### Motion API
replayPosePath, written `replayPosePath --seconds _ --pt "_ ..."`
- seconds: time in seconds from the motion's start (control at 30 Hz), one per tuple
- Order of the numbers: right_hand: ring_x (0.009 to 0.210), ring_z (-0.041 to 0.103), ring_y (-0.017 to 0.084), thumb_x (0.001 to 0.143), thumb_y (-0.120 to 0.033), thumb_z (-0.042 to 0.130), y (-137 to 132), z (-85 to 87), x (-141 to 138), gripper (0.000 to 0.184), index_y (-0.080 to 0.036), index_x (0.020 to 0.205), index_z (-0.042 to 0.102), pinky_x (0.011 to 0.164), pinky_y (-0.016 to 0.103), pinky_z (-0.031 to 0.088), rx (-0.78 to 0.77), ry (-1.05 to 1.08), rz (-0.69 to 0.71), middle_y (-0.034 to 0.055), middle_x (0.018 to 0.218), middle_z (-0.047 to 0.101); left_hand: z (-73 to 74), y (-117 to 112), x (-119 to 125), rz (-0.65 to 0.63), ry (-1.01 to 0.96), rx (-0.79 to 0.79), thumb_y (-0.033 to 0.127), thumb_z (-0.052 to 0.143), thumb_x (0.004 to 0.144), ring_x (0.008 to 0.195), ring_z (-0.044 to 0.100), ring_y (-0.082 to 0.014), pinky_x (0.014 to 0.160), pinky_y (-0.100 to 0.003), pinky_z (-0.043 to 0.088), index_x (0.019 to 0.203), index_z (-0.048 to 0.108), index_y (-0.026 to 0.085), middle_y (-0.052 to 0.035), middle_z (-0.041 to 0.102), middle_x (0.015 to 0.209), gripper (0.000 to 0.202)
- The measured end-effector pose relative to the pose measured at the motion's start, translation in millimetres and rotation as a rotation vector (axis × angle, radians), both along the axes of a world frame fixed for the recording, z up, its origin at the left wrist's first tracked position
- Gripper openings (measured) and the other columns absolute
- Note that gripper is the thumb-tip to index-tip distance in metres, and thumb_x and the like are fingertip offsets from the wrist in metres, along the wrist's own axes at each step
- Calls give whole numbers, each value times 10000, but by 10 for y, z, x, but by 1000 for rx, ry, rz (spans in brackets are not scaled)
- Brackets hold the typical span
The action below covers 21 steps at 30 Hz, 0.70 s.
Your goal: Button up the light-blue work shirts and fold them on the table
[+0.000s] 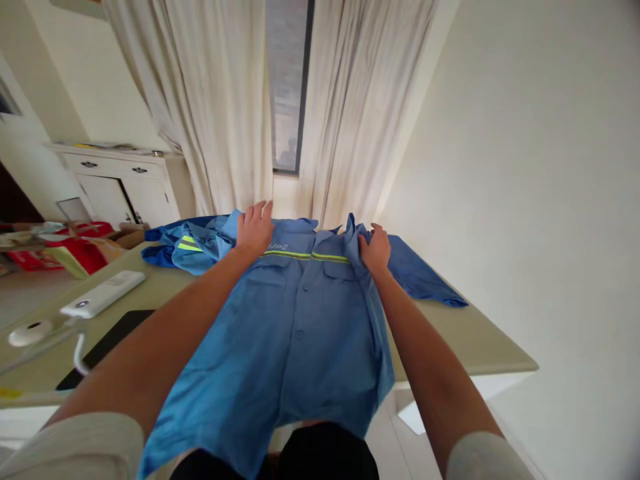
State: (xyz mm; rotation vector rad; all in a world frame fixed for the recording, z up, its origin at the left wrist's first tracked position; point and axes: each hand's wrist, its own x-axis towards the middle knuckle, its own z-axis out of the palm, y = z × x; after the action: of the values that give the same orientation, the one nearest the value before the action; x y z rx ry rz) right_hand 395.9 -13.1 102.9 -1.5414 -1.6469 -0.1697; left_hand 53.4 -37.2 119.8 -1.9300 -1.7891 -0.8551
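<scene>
Left hand (pixel 255 230): laid on the upper chest of the blue shirt, fingers close together and slightly bent; whether it pinches the cloth cannot be told. Right hand (pixel 376 247): fingers curled round a bunched fold at the other shoulder — cloth gripped. Blue shirt (pixel 330 333): front up on the table, lower part hanging over the near edge; buttoned placket, two pocket flaps, yellow-green chest stripe. One sleeve lies flat toward the wall (pixel 540 167); at the opposite side, bunched blue cloth (pixel 205 247) with a yellow-green and grey band. Table (pixel 480 347): pale green top. On its left part — white oblong device (pixel 103 293), round white object (pixel 30 333), black flat item (pixel 107 350) partly behind the left forearm. Beyond: cream curtains (pixel 220 100), narrow window (pixel 289 87), white cabinet (pixel 100 190); red bags (pixel 93 252) left of the table.
</scene>
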Motion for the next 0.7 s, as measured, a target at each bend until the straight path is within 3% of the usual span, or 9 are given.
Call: replayPosePath --seconds 0.07,0.17,0.23,0.3,0.4,0.47,0.53,0.63,0.7 --pt "1217 582 251 1054 -346 454 -83 -189 49 515 -53 1473 518 1086 371 409 2 -16 21 208 1334 653 -268 -23 130 -93 -52 -156 297 400 1063 1417 501 -340 1163 -499 404 1576 447 131 -185 531 1576 541" --pt "1237 612 248 1046 -435 541 -370 -747 28 490 -118 1412 608 1111 345 417 -173 -149 173 164 1344 679 -978 -265 129 -285 -2 -424 389 393 1075 1360 588 -284 1171 -444 425 1476 587 190 -116 641 1489 487" --pt "1341 575 305 1007 -542 612 -543 -1149 -14 679 -112 1524 526 1154 399 398 -370 -249 194 208 1479 603 -1428 -450 48 -310 23 -516 437 419 1061 1408 564 -300 1191 -475 415 1484 594 202 -114 612 1536 515" --pt "1446 500 352 998 -616 600 -623 -1448 -26 808 -112 1608 433 1194 459 364 -523 -320 165 240 1592 499 -1711 -587 -28 -306 50 -566 453 398 1061 1482 496 -309 1233 -495 367 1537 552 195 -128 536 1610 563" --pt "1541 407 322 1056 -606 491 -541 -1587 52 705 -177 1614 454 1250 472 300 -592 -373 218 189 1678 415 -1800 -692 -23 -313 84 -576 468 377 1065 1521 451 -302 1273 -507 301 1583 507 215 -126 491 1646 591" --pt "1558 390 299 1073 -556 485 -400 -1501 109 636 -195 1596 486 1272 459 275 -615 -356 237 162 1692 403 -1747 -727 79 -345 109 -573 512 369 1067 1544 415 -312 1287 -548 254 1605 479 261 -102 450 1678 605" --pt "1547 406 331 1058 -505 538 -259 -1353 85 609 -172 1569 519 1264 497 290 -656 -306 172 191 1675 420 -1708 -748 226 -362 121 -590 583 353 1062 1577 349 -344 1284 -612 212 1630 439 303 -81 372 1722 639" --pt "1499 466 355 1052 -452 557 -181 -1198 -169 582 -167 1558 521 1212 525 366 -650 -249 97 213 1639 463 -1743 -748 428 -332 116 -645 657 338 1044 1602 276 -392 1258 -675 204 1645 408 333 -77 302 1752 686" --pt "1456 519 309 1082 -461 491 -250 -1220 -418 541 -203 1557 518 1195 478 396 -599 -244 163 164 1596 532 -1802 -723 508 -309 104 -655 666 329 1041 1612 245 -402 1251 -693 198 1649 401 340 -79 282 1759 693"
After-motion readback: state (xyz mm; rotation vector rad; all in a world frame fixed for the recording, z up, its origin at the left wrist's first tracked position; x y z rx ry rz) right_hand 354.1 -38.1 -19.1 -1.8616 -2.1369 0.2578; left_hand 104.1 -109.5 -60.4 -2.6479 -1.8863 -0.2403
